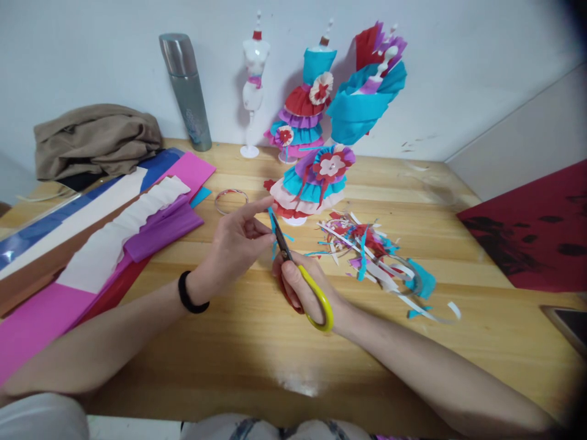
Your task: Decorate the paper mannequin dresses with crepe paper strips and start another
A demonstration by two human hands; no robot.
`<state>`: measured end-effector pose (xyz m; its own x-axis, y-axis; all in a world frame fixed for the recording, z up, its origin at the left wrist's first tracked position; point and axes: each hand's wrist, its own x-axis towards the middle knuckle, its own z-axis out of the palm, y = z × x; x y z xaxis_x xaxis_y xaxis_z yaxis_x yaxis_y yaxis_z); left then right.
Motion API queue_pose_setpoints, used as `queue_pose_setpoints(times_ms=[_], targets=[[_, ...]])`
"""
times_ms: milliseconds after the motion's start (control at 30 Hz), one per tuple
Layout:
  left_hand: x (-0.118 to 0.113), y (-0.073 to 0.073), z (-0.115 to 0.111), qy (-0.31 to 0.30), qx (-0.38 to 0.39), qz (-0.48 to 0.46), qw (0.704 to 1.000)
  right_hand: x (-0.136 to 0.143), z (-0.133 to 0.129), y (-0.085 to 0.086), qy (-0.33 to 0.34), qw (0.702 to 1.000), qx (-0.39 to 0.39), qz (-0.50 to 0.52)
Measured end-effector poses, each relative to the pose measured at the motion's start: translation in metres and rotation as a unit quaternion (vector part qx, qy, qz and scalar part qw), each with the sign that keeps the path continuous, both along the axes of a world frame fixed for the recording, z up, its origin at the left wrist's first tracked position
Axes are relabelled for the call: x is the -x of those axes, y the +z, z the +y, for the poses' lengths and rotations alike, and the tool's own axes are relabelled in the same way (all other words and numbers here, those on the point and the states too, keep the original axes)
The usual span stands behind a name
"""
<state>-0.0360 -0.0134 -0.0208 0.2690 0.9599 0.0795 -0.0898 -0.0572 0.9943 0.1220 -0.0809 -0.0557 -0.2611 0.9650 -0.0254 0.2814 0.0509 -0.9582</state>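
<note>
- One left hand (238,238), black band at the wrist: index finger reaching far and right, thumb bent below it, fingertips beside the scissor blades. We cannot tell whether it pinches anything.
- One pair of scissors (284,249), yellow and red handles, gripped in our right hand (321,274) with fingers wrapped round the handles; the blades point far and left, nearly together.
- One narrow blue strip (271,214), mid-table, at the blade tips and close to the left fingertips, just nearer than the tiered paper dress (296,181).
- Step in hand, by our judgement: trimming at the blue strip. The next move would call for a steady left hand, fingertips clear of the blades, and a small squeeze of the handles.
- To the right, one heap of paper scraps (367,235); to the left, a stack of coloured paper (107,235).
- Hard to make out: where the strip passes behind the blades, whether they bite it, and the right fingertips, partly behind the handles.
- Cut off: a dark-surfaced object (571,327) at the near right edge, and a red panel (532,226) farther away.
</note>
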Motion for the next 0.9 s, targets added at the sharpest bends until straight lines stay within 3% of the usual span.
queue_pose_setpoints(times_ms=[167, 300, 633, 900], targets=[[0.0, 0.003, 0.001, 0.023, 0.016, -0.051, 0.998, 0.001, -0.002, 0.002, -0.017, 1.0, -0.011, -0.015], [-0.001, 0.012, 0.002, 0.021, 0.04, -0.076, 0.996, 0.0, -0.002, 0.003, 0.007, 1.0, -0.017, -0.019], [0.003, 0.008, 0.006, 0.017, -0.013, -0.032, 0.999, -0.002, 0.001, -0.001, 0.017, 0.999, -0.032, -0.012], [0.002, 0.01, 0.005, 0.011, 0.003, -0.043, 0.999, -0.002, 0.0, -0.001, 0.015, 0.999, -0.042, -0.004]])
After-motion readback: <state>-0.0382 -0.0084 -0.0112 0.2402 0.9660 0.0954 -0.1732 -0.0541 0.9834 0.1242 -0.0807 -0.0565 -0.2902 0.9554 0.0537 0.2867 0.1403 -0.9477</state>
